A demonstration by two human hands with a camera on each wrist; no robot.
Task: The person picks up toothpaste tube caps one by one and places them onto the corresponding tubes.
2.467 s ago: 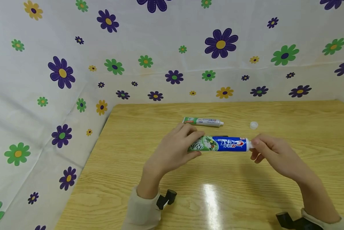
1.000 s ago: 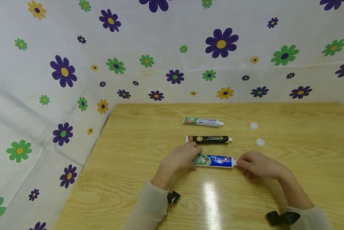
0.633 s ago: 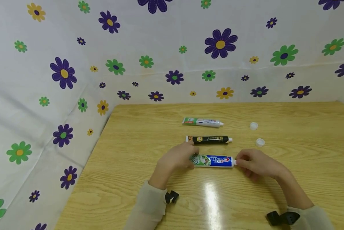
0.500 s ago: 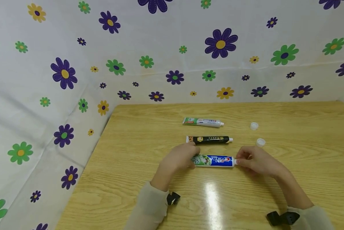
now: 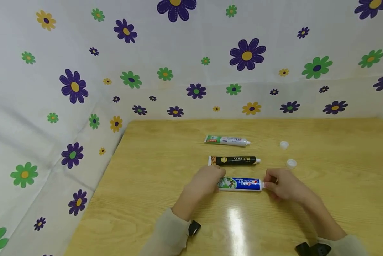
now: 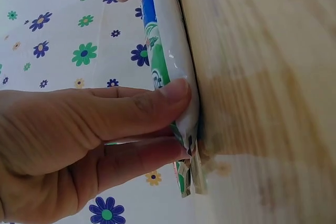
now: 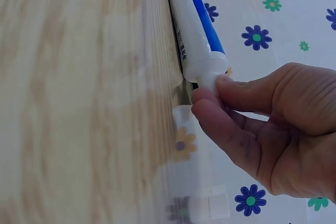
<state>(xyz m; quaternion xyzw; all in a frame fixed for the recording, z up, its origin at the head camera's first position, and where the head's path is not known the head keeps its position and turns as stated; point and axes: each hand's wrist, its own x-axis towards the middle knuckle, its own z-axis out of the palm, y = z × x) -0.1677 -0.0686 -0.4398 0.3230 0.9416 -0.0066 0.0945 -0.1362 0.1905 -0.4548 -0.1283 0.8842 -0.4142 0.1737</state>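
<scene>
A blue, green and white toothpaste tube [image 5: 242,184] lies on the table, its tail to the left. My left hand [image 5: 205,180] grips the tail end, thumb on one side and fingers on the other in the left wrist view. At the opposite end, my right hand [image 5: 284,185] pinches the ridged white cap [image 7: 209,81] between thumb and fingers. Just behind lies a black toothpaste tube [image 5: 239,161], and farther back a green and white toothpaste tube [image 5: 231,140]; both show narrow white nozzles pointing right.
Two small white caps, a rear cap [image 5: 284,144] and a nearer cap [image 5: 291,163], lie to the right of the back tubes. The wooden table [image 5: 153,153] meets a flower-patterned cloth [image 5: 178,85] at its back and left.
Over the whole span, both hands have brought the blue and green tube down and nearer to me, uncovering the black tube and the nearer cap. In the last half second, the hands barely shift.
</scene>
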